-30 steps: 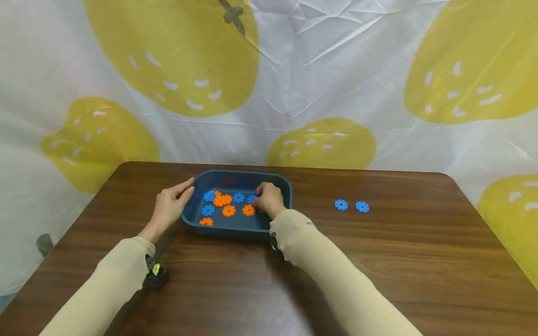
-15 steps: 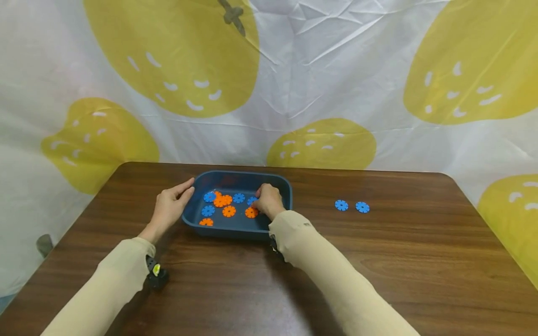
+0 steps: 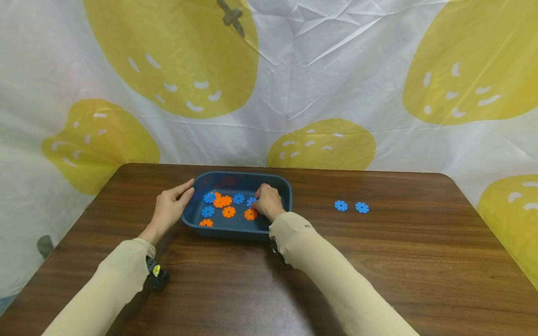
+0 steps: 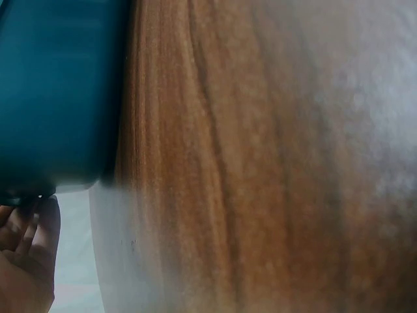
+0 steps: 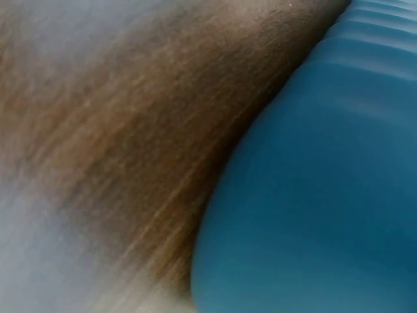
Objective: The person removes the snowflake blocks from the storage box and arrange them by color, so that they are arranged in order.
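Reaching into the blue tray [image 3: 235, 229], the right hand [image 3: 267, 201] had its fingers curled down over a blue disc [image 3: 251, 201] near the tray's right end, with an orange disc [image 3: 250, 214] touching its near side; whether the fingers actually pinched the blue disc could not be told. The left hand [image 3: 169, 207] rested against the tray's left wall, fingers straight and relaxed, thumb at the rim. More blue and orange discs lay loose inside the tray between the two hands. Two blue discs [image 3: 351, 206] sat side by side on the wooden surface [image 3: 378, 261], well apart to the right of the tray.
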`<move>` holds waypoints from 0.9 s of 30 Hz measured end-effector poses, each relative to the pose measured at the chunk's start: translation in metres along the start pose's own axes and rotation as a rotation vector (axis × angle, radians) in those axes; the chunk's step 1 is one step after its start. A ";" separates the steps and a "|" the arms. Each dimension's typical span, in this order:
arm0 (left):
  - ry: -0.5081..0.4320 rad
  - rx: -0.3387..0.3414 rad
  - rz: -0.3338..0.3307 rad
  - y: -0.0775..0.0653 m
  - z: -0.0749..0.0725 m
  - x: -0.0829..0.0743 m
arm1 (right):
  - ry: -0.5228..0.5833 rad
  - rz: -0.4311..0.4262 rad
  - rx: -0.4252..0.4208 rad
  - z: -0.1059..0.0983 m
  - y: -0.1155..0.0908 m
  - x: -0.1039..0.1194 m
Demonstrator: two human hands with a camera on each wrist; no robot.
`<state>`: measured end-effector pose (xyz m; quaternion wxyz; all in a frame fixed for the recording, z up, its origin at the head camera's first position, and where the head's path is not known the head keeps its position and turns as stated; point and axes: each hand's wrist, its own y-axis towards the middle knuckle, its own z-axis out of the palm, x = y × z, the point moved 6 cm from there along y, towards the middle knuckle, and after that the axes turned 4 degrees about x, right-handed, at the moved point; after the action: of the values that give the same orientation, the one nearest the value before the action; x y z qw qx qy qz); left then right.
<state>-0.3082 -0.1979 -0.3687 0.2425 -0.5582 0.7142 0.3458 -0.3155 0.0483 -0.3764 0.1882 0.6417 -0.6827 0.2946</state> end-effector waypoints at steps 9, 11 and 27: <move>0.009 -0.004 -0.007 0.000 0.000 0.000 | 0.126 -0.007 0.019 0.000 0.000 -0.001; 0.010 -0.001 -0.012 0.000 0.000 0.000 | 0.182 -0.001 0.037 0.001 0.000 -0.001; 0.047 -0.006 0.001 -0.002 0.000 -0.003 | 0.446 -0.142 0.095 -0.035 -0.018 0.008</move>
<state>-0.3055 -0.1967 -0.3668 0.2240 -0.5666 0.7187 0.3350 -0.3032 0.0647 -0.3420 0.3242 0.6152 -0.5627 0.4470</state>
